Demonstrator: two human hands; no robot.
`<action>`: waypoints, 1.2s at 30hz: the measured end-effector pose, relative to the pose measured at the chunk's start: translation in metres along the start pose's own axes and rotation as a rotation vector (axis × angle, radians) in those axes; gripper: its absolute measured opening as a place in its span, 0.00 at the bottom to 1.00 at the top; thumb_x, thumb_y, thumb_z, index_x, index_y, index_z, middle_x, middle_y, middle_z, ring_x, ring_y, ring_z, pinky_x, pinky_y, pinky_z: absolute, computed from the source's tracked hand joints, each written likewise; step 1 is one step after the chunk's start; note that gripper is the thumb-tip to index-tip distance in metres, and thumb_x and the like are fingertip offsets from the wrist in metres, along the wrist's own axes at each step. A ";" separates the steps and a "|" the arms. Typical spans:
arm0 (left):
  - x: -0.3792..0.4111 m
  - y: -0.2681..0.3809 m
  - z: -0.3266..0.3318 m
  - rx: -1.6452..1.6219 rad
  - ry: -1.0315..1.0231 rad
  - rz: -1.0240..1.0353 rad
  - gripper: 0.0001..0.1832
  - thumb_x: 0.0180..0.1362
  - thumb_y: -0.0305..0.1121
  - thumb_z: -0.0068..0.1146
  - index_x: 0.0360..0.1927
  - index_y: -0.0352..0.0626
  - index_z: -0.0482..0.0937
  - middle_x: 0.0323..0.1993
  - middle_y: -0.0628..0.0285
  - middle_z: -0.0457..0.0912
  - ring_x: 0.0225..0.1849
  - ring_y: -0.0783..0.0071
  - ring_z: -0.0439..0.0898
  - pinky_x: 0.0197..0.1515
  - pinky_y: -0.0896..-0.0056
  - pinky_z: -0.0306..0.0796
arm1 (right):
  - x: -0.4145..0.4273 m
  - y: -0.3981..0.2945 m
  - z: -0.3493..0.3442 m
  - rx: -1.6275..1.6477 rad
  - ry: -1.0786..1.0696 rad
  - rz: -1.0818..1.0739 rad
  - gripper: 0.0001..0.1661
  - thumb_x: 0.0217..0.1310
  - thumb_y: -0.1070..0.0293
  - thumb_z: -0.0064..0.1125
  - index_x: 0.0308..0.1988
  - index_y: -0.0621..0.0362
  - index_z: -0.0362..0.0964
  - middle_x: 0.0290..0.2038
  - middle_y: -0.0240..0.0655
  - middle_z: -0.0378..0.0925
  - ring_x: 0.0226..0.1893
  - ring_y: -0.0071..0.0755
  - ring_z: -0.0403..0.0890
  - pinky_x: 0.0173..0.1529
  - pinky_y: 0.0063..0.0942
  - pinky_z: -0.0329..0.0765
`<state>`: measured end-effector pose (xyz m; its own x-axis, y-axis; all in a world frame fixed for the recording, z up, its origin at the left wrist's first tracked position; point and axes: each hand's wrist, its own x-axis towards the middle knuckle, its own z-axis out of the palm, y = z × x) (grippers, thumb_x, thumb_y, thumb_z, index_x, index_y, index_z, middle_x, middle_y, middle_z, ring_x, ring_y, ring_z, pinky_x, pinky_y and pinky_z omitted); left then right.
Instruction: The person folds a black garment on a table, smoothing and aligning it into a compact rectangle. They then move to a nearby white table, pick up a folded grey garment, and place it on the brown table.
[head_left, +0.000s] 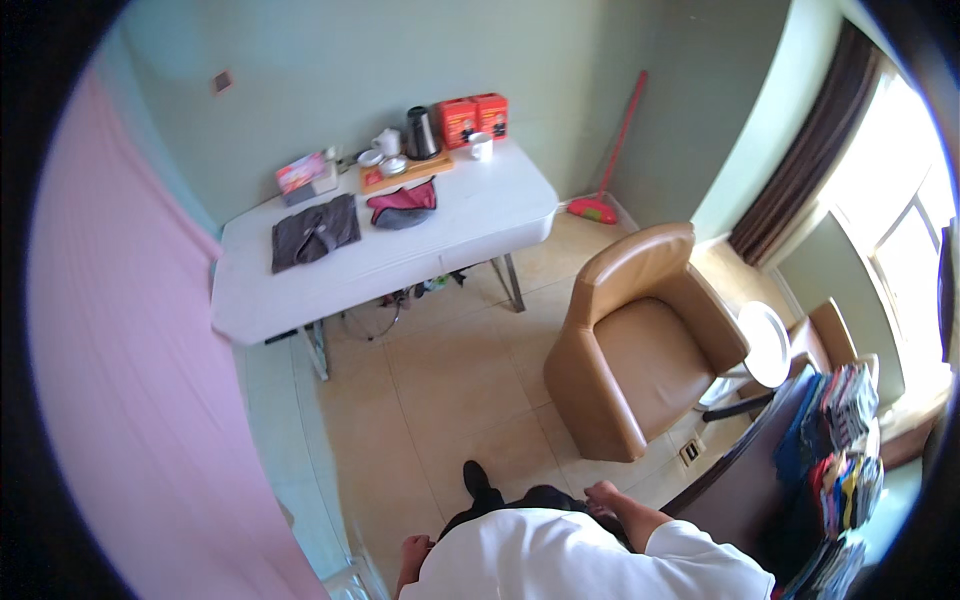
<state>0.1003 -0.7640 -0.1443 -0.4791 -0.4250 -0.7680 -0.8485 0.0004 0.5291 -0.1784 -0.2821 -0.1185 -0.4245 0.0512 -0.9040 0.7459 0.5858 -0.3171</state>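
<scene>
Near the bottom edge my left hand and my right hand hang beside my white shirt, at the hips. My right hand (415, 551) is on the left side of the picture, its fingers curled; whether it holds anything cannot be told. My left hand (601, 496) rests by the dark trousers, partly curled and too small to read. Neither touches the white table (480, 217) ahead. On that table lie a folded dark grey garment (315, 231) and a pink and grey cloth item (405, 207). Behind them a wooden tray (414, 173) bears an electric kettle (422, 135), a teapot (388, 142) and small dishes.
A brown leather armchair (652, 352) stands ahead on the right, before a round white side table (765, 345). Stacks of folded clothes (847, 480) lie at the right. A pink curtain (142, 360) hangs at the left. A red broom (595, 208) leans in the corner.
</scene>
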 end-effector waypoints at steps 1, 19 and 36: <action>-0.014 0.051 -0.014 -0.039 -0.013 0.001 0.19 0.64 0.42 0.58 0.46 0.36 0.86 0.35 0.48 0.88 0.31 0.59 0.87 0.36 0.58 0.81 | 0.000 -0.023 0.010 -0.038 0.017 -0.053 0.20 0.66 0.55 0.55 0.36 0.63 0.81 0.30 0.46 0.83 0.28 0.43 0.85 0.36 0.42 0.83; 0.129 0.171 -0.074 0.292 -0.189 0.092 0.14 0.63 0.37 0.59 0.40 0.33 0.84 0.30 0.52 0.86 0.26 0.62 0.84 0.31 0.61 0.79 | 0.010 -0.090 0.061 -0.107 -0.009 0.169 0.24 0.63 0.52 0.55 0.38 0.64 0.83 0.33 0.44 0.86 0.29 0.42 0.86 0.34 0.38 0.86; 0.231 0.350 -0.105 0.284 -0.028 0.295 0.15 0.61 0.36 0.61 0.29 0.31 0.84 0.25 0.56 0.85 0.26 0.66 0.83 0.33 0.63 0.78 | 0.147 -0.393 -0.041 -0.028 0.157 -0.278 0.21 0.62 0.57 0.54 0.34 0.65 0.84 0.25 0.42 0.82 0.24 0.44 0.83 0.29 0.41 0.80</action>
<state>-0.2837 -0.9574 -0.0982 -0.7141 -0.3442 -0.6096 -0.6999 0.3704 0.6107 -0.5549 -0.4710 -0.1152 -0.6862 0.0090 -0.7274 0.5765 0.6166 -0.5362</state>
